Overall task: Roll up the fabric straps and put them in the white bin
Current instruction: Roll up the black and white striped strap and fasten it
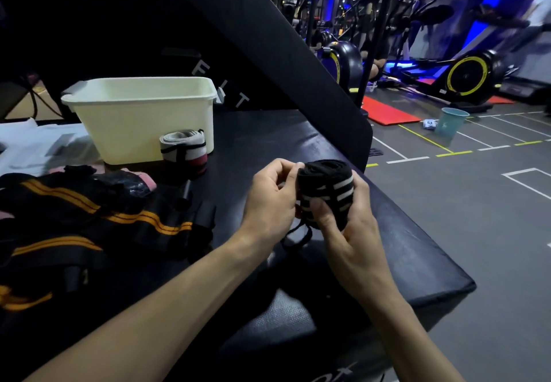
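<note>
Black strap with white stripes is wound into a thick roll, gripped above the padded bench by the right hand, while the left hand pinches its edge. White letters "FIT" show on the black pad behind the white bin.

White letters "F I T" on black pad behind bin

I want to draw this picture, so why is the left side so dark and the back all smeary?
Head view: dim gym light leaves the loose black-and-orange straps murky, while the white bin shows pale; the exercise bikes behind look soft and blurred; the wide lens bends the floor lines.
</note>
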The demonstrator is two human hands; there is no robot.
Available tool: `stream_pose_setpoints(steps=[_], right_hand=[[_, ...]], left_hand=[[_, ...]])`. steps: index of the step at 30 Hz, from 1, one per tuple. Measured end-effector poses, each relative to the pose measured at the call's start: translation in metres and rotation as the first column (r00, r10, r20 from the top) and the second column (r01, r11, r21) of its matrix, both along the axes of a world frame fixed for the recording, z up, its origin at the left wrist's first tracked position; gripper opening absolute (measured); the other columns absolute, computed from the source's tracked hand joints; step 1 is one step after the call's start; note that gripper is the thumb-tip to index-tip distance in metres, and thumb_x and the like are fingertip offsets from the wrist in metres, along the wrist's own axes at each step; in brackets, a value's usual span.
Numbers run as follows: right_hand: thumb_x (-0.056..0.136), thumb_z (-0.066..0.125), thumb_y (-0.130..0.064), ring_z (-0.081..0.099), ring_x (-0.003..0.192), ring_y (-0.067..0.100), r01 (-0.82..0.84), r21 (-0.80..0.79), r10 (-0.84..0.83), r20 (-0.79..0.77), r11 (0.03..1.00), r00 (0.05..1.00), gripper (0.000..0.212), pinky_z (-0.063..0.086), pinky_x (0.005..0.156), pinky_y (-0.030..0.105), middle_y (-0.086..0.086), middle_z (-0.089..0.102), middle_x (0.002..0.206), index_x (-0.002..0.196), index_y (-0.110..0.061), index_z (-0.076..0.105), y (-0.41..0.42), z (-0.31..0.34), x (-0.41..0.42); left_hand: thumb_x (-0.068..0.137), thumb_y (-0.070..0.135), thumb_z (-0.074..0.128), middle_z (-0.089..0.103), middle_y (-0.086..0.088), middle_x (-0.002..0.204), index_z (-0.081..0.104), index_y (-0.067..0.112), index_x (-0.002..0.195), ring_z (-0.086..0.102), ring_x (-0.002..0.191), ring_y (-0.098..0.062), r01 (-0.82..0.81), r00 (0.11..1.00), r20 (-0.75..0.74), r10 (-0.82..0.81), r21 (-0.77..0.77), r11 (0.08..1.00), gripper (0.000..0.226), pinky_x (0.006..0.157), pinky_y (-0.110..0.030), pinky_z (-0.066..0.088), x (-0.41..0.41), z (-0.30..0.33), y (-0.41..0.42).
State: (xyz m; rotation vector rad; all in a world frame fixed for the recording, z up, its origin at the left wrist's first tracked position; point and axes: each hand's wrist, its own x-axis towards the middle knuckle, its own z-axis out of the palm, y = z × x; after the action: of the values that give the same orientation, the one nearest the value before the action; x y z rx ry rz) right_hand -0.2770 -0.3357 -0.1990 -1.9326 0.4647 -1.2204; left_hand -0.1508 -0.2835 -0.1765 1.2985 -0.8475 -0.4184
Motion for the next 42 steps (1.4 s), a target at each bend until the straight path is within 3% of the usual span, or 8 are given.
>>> stream_pose_setpoints(steps=[3, 8, 13, 19, 24, 28, 33, 42], right_hand=[[0.095, 0.06, -0.035, 0.067, 0.109, 0.008, -0.082, 0.091, 0.077, 0.064, 0.992, 0.995, 0.047, 0.053, 0.088, 0.021, -0.011, 0.068, 0.115, 0.136, -0.015, 0.05, -0.001, 0.002, -0.003], [0.098, 0.06, -0.035, 0.07, 0.105, 0.024, -0.201, 0.209, 0.173, 0.145, 0.957, 0.974, 0.036, 0.059, 0.09, 0.045, 0.008, 0.071, 0.11, 0.125, -0.011, 0.057, 0.001, 0.004, -0.009], [0.091, 0.066, -0.056, 0.061, 0.122, 0.039, -0.365, 0.347, 0.316, 0.191, 0.864, 0.929, 0.061, 0.047, 0.105, 0.06, 0.018, 0.066, 0.125, 0.131, -0.012, 0.053, 0.0, 0.006, -0.013], [0.095, 0.055, -0.052, 0.064, 0.118, 0.018, -0.263, 0.259, 0.256, 0.06, 0.93, 0.965, 0.053, 0.05, 0.103, 0.056, -0.002, 0.064, 0.122, 0.136, -0.025, 0.037, -0.003, 0.0, -0.011], [0.103, 0.044, -0.04, 0.053, 0.132, 0.014, -0.048, 0.046, 0.049, -0.024, 0.998, 0.998, 0.046, 0.043, 0.111, 0.04, -0.004, 0.057, 0.138, 0.146, -0.022, 0.045, -0.001, 0.0, -0.004], [0.083, 0.07, -0.052, 0.058, 0.125, 0.007, -0.095, 0.093, 0.099, -0.042, 0.991, 0.994, 0.074, 0.047, 0.103, 0.024, -0.006, 0.059, 0.134, 0.143, -0.026, 0.035, 0.005, 0.0, 0.0], [0.088, 0.078, -0.017, 0.066, 0.094, 0.001, -0.146, 0.171, 0.139, 0.052, 0.974, 0.989, 0.047, 0.051, 0.08, 0.017, -0.01, 0.067, 0.105, 0.123, -0.014, 0.047, -0.006, 0.005, -0.009], [0.087, 0.069, -0.013, 0.062, 0.091, 0.011, -0.406, 0.188, 0.421, -0.044, 0.894, 0.906, 0.039, 0.056, 0.075, 0.037, 0.002, 0.064, 0.1, 0.122, -0.018, 0.053, 0.002, 0.009, -0.032]], left_hand=[[0.106, 0.02, 0.056, 0.07, 0.0, 0.074, 0.067, 0.007, 0.087, 0.067, 0.068, -0.015, 0.066, 0.997, -0.046, -0.065, 0.008, 0.998, 0.026, 0.06, -0.036, 0.058, 0.002, 0.004, 0.001], [0.106, 0.015, 0.053, 0.07, -0.009, 0.082, 0.068, 0.0, 0.099, 0.068, 0.067, -0.018, 0.212, 0.954, -0.238, -0.182, 0.105, 0.972, 0.023, 0.053, -0.026, 0.054, 0.004, 0.006, 0.002], [0.105, 0.02, 0.055, 0.071, -0.012, 0.092, 0.069, -0.003, 0.114, 0.066, 0.079, -0.028, 0.302, 0.934, -0.252, -0.255, 0.171, 0.938, 0.028, 0.068, -0.036, 0.057, 0.01, 0.005, 0.004], [0.105, 0.012, 0.054, 0.07, 0.001, 0.077, 0.069, 0.01, 0.091, 0.065, 0.066, -0.007, 0.19, 0.965, -0.194, -0.175, 0.062, 0.98, 0.02, 0.058, -0.022, 0.054, 0.005, 0.004, 0.002], [0.106, 0.015, 0.055, 0.07, -0.003, 0.081, 0.067, 0.007, 0.09, 0.066, 0.075, -0.011, -0.03, 0.999, 0.019, 0.031, -0.036, 0.999, 0.022, 0.066, -0.027, 0.057, 0.004, 0.001, -0.002], [0.104, 0.024, 0.057, 0.068, 0.006, 0.073, 0.065, 0.012, 0.088, 0.064, 0.07, -0.008, -0.065, 0.982, 0.174, 0.077, -0.072, 0.995, 0.021, 0.068, -0.035, 0.056, 0.0, -0.002, -0.001], [0.104, 0.014, 0.058, 0.071, -0.004, 0.083, 0.066, 0.005, 0.093, 0.069, 0.078, -0.013, 0.186, 0.974, 0.132, -0.182, -0.021, 0.982, 0.017, 0.068, -0.028, 0.058, 0.006, 0.005, 0.003], [0.094, 0.026, 0.063, 0.065, 0.003, 0.066, 0.066, 0.01, 0.083, 0.061, 0.057, -0.005, 0.507, 0.861, -0.133, -0.491, 0.137, 0.851, 0.019, 0.05, -0.019, 0.049, 0.016, 0.013, 0.01]])
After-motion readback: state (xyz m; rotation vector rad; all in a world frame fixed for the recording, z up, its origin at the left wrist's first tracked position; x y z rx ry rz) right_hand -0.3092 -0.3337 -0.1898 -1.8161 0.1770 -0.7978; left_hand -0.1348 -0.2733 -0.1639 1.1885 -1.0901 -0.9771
